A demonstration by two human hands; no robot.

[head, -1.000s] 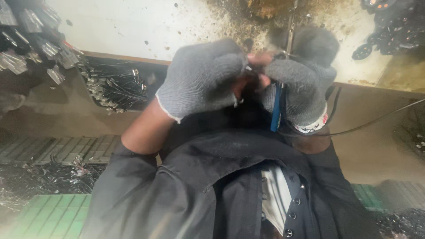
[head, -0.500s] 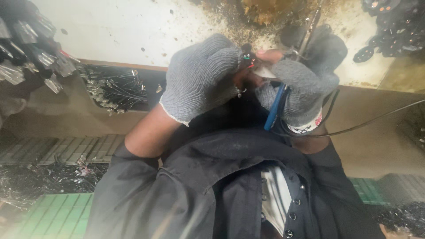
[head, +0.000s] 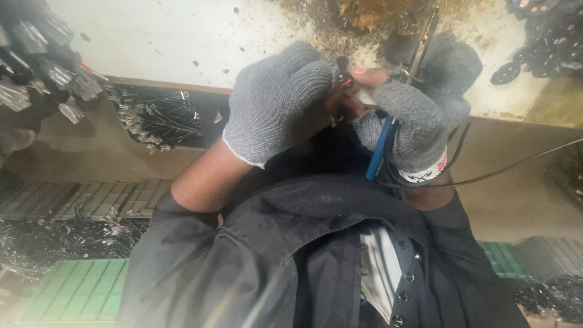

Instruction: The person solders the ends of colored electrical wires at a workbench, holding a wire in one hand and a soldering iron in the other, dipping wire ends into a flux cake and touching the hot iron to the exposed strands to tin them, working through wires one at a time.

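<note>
- Head view: both hands, in grey knit gloves, meet close together above a stained white worktop (head: pixel 158 42).
- The left hand (head: pixel 279 100) has its grip clenched, fingers curled round a small part with thin red and dark wires (head: pixel 345 79); the part itself is mostly hidden by the glove.
- The right hand (head: pixel 413 121) wears a fingerless glove; its bare thumb (head: pixel 370 76) presses on the same small part, right against the left hand's fingers.
- The right grip also holds a blue-handled tool (head: pixel 379 149), whose handle points down out of the fist; its tip is hidden.
- A black cable (head: pixel 504 170) runs from under the right hand off to the right edge.
- A thin metal rod (head: pixel 422 42) rises behind the right hand.
- A heap of black wires with metal ends (head: pixel 155 118) lies left of the left hand, well apart.
- A green crate (head: pixel 73 294) sits at the lower left.
</note>
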